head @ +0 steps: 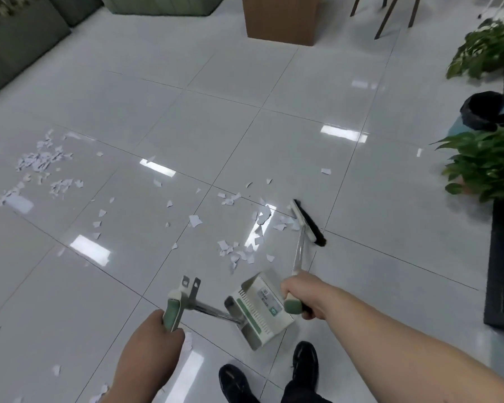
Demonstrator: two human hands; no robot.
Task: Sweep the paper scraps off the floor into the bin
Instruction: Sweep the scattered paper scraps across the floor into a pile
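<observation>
Hands: our left hand (157,333) is wrapped round the green grip of the dustpan's handle. Our right hand (300,298) is closed round the broom's green grip.
Floor (128,97): glossy grey tiles, with paper strewn from the far left to the middle.
Bin (486,112): black-lined, off to the right between the plants, well apart from the paper.
Dustpan (259,312): by our shoes and tilted; we cannot tell if its lip meets the tiles.
Broom (309,222): the bristles are on the floor, just right of the nearest scraps.
Scraps (239,254): a loose cluster lies between the broom and dustpan, and a denser heap (41,161) lies far left.
Step, as we judge it: gather the near cluster first. We should seat the pan's lip flat, then draw short, low strokes toward it so light paper doesn't flutter away.
</observation>
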